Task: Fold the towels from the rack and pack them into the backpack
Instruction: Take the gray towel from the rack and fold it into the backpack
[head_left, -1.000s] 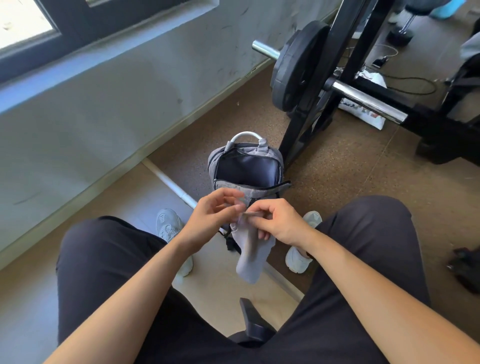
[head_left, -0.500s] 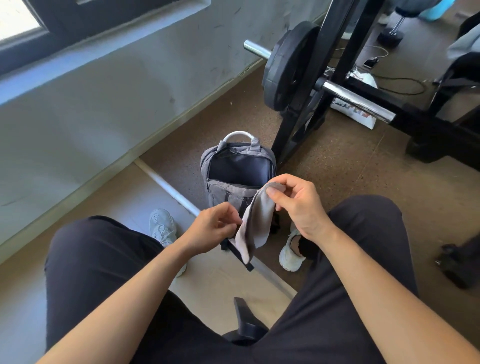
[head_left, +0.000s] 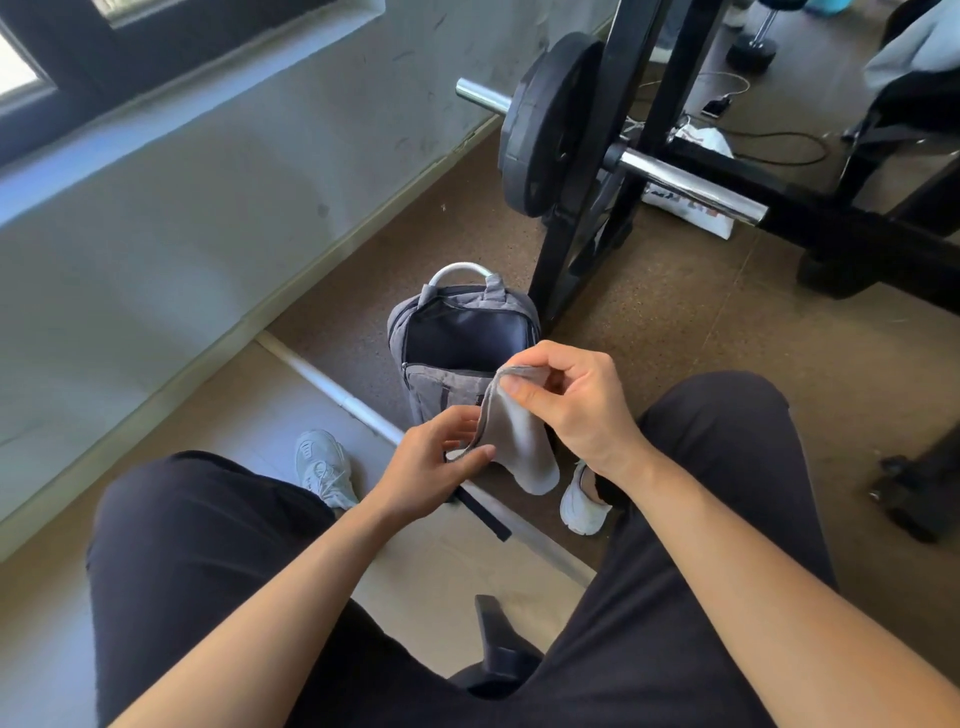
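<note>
Person seated, view looks down over both thighs in black trousers (head_left: 208, 545). A small grey towel (head_left: 514, 436) is held in the air between the knees, just in front of the backpack (head_left: 441, 389) and not inside it. Right hand (head_left: 576, 400) is the higher one: thumb and forefinger pinch the towel's top edge, other fingers curled. Left hand (head_left: 431, 467) is lower and to the left, thumb and fingers gripping the towel's lower left edge. The towel hangs doubled over, its rounded bottom end loose below the right hand, and it covers part of the backpack front.

The backpack is grey and stands upright on the brown floor (head_left: 675, 338). Its main compartment is unzipped and gaping with dark lining showing; can't tell if anything is in it. Its white top handle (head_left: 460, 269) is on the far side. A black strap (head_left: 485, 514) trails toward the near side.

Pale left shoe (head_left: 322, 467) sits left of the backpack. The right shoe (head_left: 582, 506) sits right of it, partly hidden by the right wrist. A white pipe (head_left: 332, 389) runs diagonally along the floor past the backpack's base.

Far right there is a black frame (head_left: 587, 234) carrying a barbell (head_left: 691, 184), with a black weight plate (head_left: 545, 124) on its left end. A white bag (head_left: 696, 218) lies on the floor behind the bar, and a phone (head_left: 717, 106) on a cable lies farther off. A grey wall (head_left: 208, 208) is on the left, with a dark window frame (head_left: 156, 47) at far left. The black seat tip (head_left: 498, 644) shows between the thighs, nearest.
</note>
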